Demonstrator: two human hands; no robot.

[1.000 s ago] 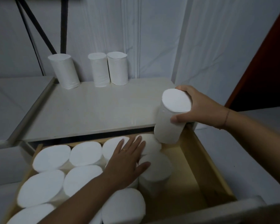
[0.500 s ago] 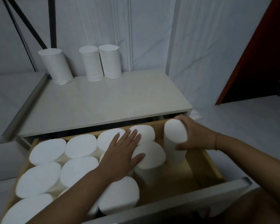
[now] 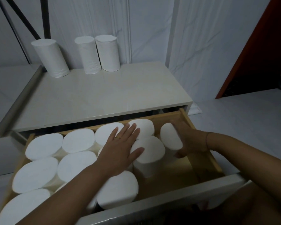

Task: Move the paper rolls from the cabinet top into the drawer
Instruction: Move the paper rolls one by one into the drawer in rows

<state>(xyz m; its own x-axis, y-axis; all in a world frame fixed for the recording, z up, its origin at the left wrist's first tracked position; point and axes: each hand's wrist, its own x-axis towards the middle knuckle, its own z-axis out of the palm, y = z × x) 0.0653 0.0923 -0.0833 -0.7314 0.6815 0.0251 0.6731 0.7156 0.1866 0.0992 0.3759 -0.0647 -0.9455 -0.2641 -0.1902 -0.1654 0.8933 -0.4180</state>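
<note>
Three white paper rolls stand upright at the back of the cabinet top (image 3: 104, 96): one at the left (image 3: 49, 58) and a touching pair (image 3: 88, 55), (image 3: 107, 53). Below, the open wooden drawer (image 3: 199, 142) holds several upright rolls packed together. My right hand (image 3: 189, 141) is wrapped around one roll (image 3: 169, 138) at the drawer's back right, standing beside the others. My left hand (image 3: 121, 147) lies flat, fingers spread, on the tops of the middle rolls (image 3: 148, 149).
The drawer's white front panel (image 3: 177, 202) runs across the near edge. Bare drawer floor (image 3: 177, 174) shows at the right front. White draped walls stand behind the cabinet, a dark red panel (image 3: 256, 51) at the right, black poles (image 3: 45, 17) at the back left.
My right hand has lowered the roll from above the drawer's right corner down into the drawer, next to the others. My left hand has stayed pressed on the rolls.
</note>
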